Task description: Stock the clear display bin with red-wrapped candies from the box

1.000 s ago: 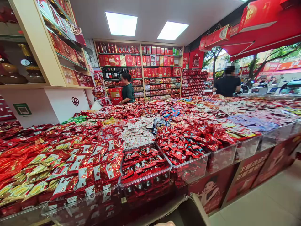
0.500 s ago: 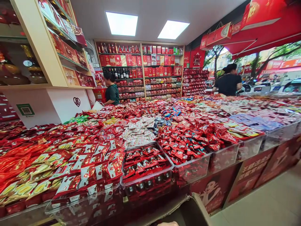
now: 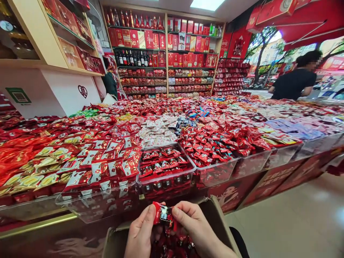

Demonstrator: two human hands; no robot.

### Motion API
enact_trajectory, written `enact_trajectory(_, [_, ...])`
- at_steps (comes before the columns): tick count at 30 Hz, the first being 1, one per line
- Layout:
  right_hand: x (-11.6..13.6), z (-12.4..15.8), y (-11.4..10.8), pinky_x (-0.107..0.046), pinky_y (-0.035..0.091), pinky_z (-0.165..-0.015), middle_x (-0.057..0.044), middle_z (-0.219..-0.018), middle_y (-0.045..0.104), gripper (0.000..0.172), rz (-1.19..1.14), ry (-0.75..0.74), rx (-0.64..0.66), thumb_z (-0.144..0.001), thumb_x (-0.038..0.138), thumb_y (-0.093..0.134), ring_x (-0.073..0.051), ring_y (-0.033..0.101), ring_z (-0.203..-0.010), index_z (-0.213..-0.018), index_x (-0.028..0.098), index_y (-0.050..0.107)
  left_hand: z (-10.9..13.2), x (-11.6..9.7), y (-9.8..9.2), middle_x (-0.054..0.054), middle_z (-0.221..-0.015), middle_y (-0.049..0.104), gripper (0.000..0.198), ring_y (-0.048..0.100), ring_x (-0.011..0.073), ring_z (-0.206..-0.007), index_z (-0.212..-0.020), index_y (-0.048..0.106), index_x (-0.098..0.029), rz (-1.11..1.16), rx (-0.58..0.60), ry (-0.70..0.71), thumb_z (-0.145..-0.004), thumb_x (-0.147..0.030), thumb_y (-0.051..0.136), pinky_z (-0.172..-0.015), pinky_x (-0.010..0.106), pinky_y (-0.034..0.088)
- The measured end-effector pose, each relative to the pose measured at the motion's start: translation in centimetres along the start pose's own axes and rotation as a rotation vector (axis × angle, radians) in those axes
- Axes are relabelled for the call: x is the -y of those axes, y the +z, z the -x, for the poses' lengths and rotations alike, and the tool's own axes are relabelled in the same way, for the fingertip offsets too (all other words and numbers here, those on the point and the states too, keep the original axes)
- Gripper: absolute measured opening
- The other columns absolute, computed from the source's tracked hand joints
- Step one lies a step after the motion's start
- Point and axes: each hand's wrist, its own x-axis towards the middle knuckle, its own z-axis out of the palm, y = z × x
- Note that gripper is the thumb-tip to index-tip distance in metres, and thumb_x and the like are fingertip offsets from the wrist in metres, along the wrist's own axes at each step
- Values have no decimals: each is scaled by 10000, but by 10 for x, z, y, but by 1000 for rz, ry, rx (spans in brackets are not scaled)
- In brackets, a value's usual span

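Observation:
Between my two hands is a small red and black candy packet (image 3: 164,214) with shiny white lettering. My left hand (image 3: 142,229) pinches its left end between thumb and fingers. The right end is pinched by my right hand (image 3: 195,224). Both hands are over an open cardboard box (image 3: 221,218), in which more red packets (image 3: 172,247) lie, partly hidden by my wrists. Just beyond the box, a clear plastic bin (image 3: 166,179) holds rows of similar red and black packets.
Heaps of wrapped sweets (image 3: 107,154) cover the long display counter. A white pillar (image 3: 67,89) stands at left, and shelves (image 3: 166,53) of bottles and boxes line the back. One person (image 3: 292,82) is at the far right, another (image 3: 110,84) at the far left. Tiled floor (image 3: 285,218) shows at right.
The view has tilted down. Both hands have come into view with a packet held between them, and more of the box shows. The person at right has shifted right; the one at left is more hidden.

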Motion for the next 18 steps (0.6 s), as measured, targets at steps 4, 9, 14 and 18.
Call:
enact_trajectory(4, [0,1,-2,-176,306,-444,13,-486,534,355,-47,-18,18,-703,458,582,-53,444,-429,-635,114,534,3,1,6,-35,-539,621,299,441,72,-432,-743,662,-180,75,-29,-79,-614,-450,657,-390,150,352])
enact_trajectory(9, [-6,3,-9,-220,423,-524,-33,-660,600,306,194,-144,-14,-773,428,507,-98,535,-554,-823,131,563,1,7,1,-45,-516,600,291,429,69,-440,-725,652,-186,66,-31,-94,-602,-449,669,-403,150,329])
enact_trajectory(14, [-8,5,-24,-295,466,-746,-133,-1142,523,410,971,-1010,111,-703,271,619,-186,517,-929,-1080,175,488,-5,12,-12,-59,-394,482,359,348,50,-374,-614,611,-157,-49,-18,-123,-564,-508,669,-365,152,256])
enact_trajectory(18, [13,7,-29,-248,461,-632,-71,-939,636,186,1309,-1268,194,-788,135,497,-136,500,-733,-967,139,544,-2,17,-18,-38,-364,481,414,358,57,-359,-554,593,-154,-27,-38,-201,-555,-565,640,-352,157,255])
